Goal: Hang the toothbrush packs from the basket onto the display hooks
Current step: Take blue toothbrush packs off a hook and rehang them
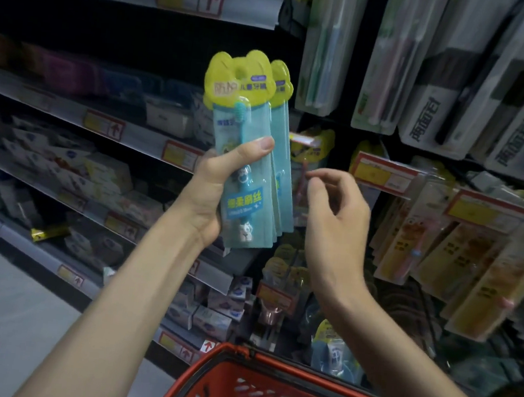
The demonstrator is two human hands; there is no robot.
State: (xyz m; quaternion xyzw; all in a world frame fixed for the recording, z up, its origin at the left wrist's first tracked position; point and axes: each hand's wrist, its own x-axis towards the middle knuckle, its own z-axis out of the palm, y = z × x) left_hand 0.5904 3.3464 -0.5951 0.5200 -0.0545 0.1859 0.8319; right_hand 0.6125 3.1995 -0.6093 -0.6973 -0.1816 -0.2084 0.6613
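My left hand (220,188) grips a fanned stack of blue children's toothbrush packs (253,140) with yellow header cards, held upright at chest height in front of the shelves. My right hand (333,211) hovers just right of the stack with fingers curled and apart, holding nothing. Behind it a display hook with a red and yellow price tag (305,138) sticks out, carrying a yellow-topped pack. The red basket (268,387) sits low at the bottom centre; its inside is mostly out of view.
Orange toothbrush packs (460,249) hang on hooks at the right, under price tags (384,173). Larger grey packs (441,87) hang above. Shelves of boxed goods (96,176) run along the left, above grey floor (4,301).
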